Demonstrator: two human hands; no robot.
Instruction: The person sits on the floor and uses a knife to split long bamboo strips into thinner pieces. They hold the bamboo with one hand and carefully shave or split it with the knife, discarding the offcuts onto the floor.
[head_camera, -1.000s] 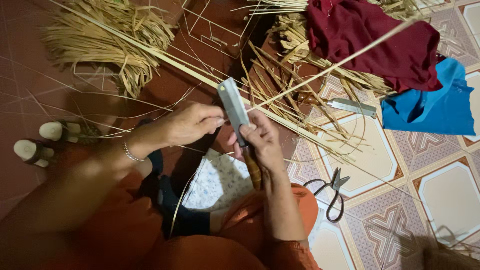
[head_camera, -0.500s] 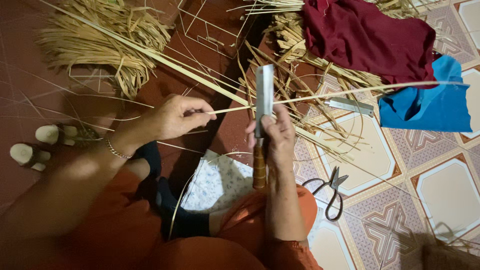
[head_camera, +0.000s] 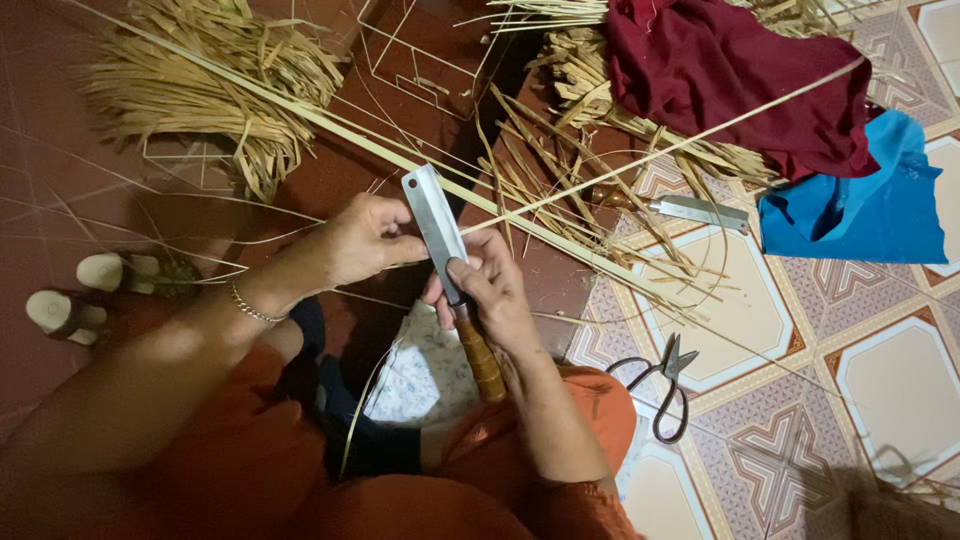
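We see the right hand (head_camera: 490, 290) wrapped tight around a knife (head_camera: 450, 270), right where the flat blade meets the brown wooden handle. The blade points up and away from us, and the handle sticks down toward the lap. The left hand (head_camera: 365, 240) is just beside the blade, on its left side, with its fingers closed on a long thin strip (head_camera: 680, 145). The strip runs from that hand, past the blade, and goes far up to the right over the red cloth (head_camera: 730, 70). Next to that lies a blue cloth (head_camera: 860, 205). A second knife (head_camera: 695, 210) rests on the floor (head_camera: 900, 390), near the straw (head_camera: 210, 70). Black scissors (head_camera: 665, 385) lie on the tiles, near the right arm.
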